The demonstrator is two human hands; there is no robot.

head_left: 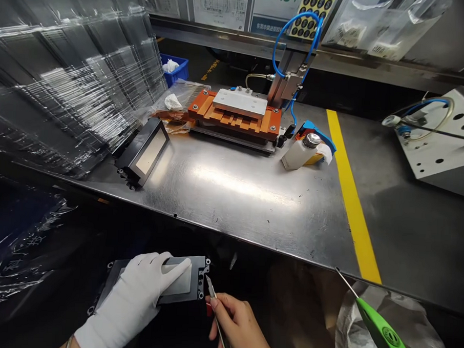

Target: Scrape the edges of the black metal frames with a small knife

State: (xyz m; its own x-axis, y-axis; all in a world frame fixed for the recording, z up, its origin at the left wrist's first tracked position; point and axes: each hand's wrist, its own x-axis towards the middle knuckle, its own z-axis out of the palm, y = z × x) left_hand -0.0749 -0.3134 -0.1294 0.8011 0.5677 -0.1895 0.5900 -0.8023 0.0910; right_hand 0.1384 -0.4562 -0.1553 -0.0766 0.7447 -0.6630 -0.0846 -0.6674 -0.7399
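Note:
My left hand (138, 288), in a white glove, is closed round a black rectangular housing (197, 265) with a pale window panel (181, 284), below the bench edge. Its index finger lies along the panel. Bare-skinned, my right hand (237, 318) grips a slim metal utility knife (219, 327). The knife's blade tip is at the housing's right end, by its screw bosses; whether it touches I cannot tell. A bit of red shows beside my right fingers. A similar black housing (144, 152) leans on the bench at the left.
An orange press fixture (234, 120) with blue air hoses stands at the back. A pump bottle (300, 152) sits beside a blue tape dispenser (322, 134). Stacked clear trays (86, 75) rise at left. A green-handled tool (382, 329) juts at lower right; a yellow stripe (354, 200) crosses the bench.

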